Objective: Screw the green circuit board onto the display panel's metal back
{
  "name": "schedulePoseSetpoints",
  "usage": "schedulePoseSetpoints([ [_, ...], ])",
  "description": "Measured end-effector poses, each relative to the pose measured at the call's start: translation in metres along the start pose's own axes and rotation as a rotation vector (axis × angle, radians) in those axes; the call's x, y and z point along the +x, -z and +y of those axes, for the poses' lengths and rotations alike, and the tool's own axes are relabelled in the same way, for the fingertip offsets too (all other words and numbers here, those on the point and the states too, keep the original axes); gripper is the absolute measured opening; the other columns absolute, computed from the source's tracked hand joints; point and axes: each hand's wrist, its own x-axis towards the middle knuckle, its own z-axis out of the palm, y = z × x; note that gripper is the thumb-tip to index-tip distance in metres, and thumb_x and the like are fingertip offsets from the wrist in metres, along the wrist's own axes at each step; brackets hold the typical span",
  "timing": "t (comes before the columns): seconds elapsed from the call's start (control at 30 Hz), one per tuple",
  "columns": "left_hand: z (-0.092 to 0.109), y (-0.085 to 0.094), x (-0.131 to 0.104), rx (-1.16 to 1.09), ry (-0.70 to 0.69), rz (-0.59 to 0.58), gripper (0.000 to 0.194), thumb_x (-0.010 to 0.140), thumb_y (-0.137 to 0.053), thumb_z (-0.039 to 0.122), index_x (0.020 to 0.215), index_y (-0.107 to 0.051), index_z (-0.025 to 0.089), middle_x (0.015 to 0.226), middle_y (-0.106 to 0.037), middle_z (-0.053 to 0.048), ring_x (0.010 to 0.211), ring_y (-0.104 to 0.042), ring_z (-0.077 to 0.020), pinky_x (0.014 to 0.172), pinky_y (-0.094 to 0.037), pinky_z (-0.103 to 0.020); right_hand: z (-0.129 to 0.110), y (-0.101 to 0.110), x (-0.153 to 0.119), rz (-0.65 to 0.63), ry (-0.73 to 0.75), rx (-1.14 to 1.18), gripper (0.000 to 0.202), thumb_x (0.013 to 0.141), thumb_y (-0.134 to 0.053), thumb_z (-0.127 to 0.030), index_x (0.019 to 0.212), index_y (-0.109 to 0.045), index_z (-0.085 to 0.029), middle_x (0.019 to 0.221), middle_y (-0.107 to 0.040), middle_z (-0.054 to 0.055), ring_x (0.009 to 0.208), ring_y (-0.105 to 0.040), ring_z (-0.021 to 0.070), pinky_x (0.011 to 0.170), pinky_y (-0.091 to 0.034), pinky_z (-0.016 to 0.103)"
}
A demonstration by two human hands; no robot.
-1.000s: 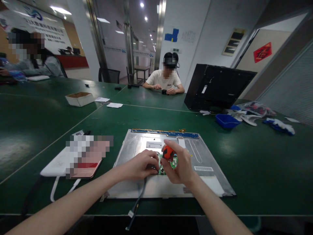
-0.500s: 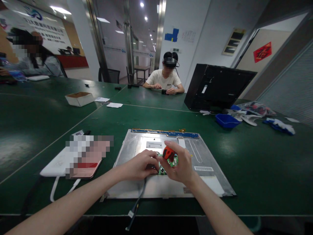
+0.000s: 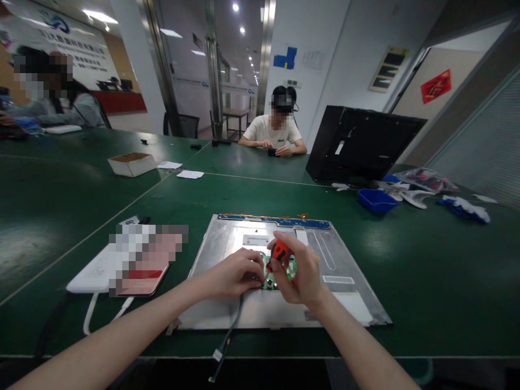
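Screwdriver (image 3: 279, 253) in right hand (image 3: 300, 271), orange and black handle pinched between thumb and fingers, grip closed round it. Handle sits over a small green circuit board (image 3: 270, 284), tilted, lower end toward board's left side. Tip contact: can't tell, too small.

Left hand (image 3: 239, 273) at board's left edge, fingers bunched narrow, fingertips down by the board. Can't tell if they're pinching anything.

Board is on the back of a metal panel (image 3: 276, 314), mid-panel, partly covered by both hands. Panel lies flat on the green table (image 3: 422, 271). Blue strip (image 3: 276, 221) along its far edge. Dark cable (image 3: 233, 325) runs from under left hand, over panel's near edge, plug end hanging past table edge.

Left of panel: white slab (image 3: 91, 273) and pink phone (image 3: 156, 279) side by side, partly pixelated, white cord (image 3: 90, 314) at near end.

Further out: open box (image 3: 132, 167) far left, black monitor (image 3: 361, 143) far right, blue tray (image 3: 377, 201) just in front of it, gloves (image 3: 465, 208) right of tray. Person in pale shirt (image 3: 272, 130) seated across, both hands at a small black object (image 3: 272, 153).
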Motion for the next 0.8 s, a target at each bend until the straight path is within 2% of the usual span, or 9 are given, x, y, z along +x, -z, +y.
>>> schedulePoseSetpoints([
  [0.33, 0.0027, 0.0015, -0.0012, 0.006, 0.023, 0.015, 0.008, 0.087, -0.068, 0.018, 0.094, -0.071, 0.018, 0.105, -0.065, -0.008, 0.098, -0.060, -0.0220, 0.092, -0.047, -0.038, 0.0018, -0.0041, -0.0011, 0.080, -0.002, -0.065, 0.042, 0.088, -0.058, -0.025, 0.128, -0.043, -0.026, 0.067, -0.056, -0.005, 0.050, -0.052, 0.0133, 0.044, -0.043, 0.024],
  [0.53, 0.0016, 0.0014, -0.0011, 0.008, 0.009, 0.012, 0.008, 0.085, -0.069, 0.017, 0.093, -0.072, 0.019, 0.104, -0.065, -0.007, 0.097, -0.059, -0.0219, 0.090, -0.047, -0.037, 0.0027, -0.0019, -0.0013, 0.037, 0.005, -0.054, 0.041, 0.091, -0.056, -0.032, 0.129, -0.043, -0.023, 0.073, -0.060, -0.002, 0.053, -0.053, 0.0133, 0.045, -0.044, 0.025],
  [0.67, -0.0011, -0.0001, -0.0005, 0.001, -0.005, 0.007, 0.008, 0.086, -0.068, 0.017, 0.093, -0.072, 0.018, 0.103, -0.065, -0.008, 0.096, -0.060, -0.0211, 0.088, -0.048, -0.036, 0.0012, 0.0003, 0.0003, -0.009, -0.012, -0.024, 0.041, 0.092, -0.050, -0.025, 0.132, -0.042, -0.021, 0.082, -0.063, 0.001, 0.057, -0.056, 0.0130, 0.050, -0.047, 0.025],
  [0.8, -0.0028, -0.0012, -0.0005, 0.015, -0.008, 0.012, 0.007, 0.086, -0.069, 0.019, 0.092, -0.072, 0.019, 0.103, -0.065, -0.007, 0.096, -0.060, -0.0211, 0.090, -0.048, -0.037, 0.0009, -0.0017, -0.0001, 0.017, -0.038, -0.041, 0.040, 0.093, -0.050, -0.024, 0.132, -0.042, -0.021, 0.078, -0.059, -0.001, 0.053, -0.051, 0.0112, 0.048, -0.045, 0.024],
])
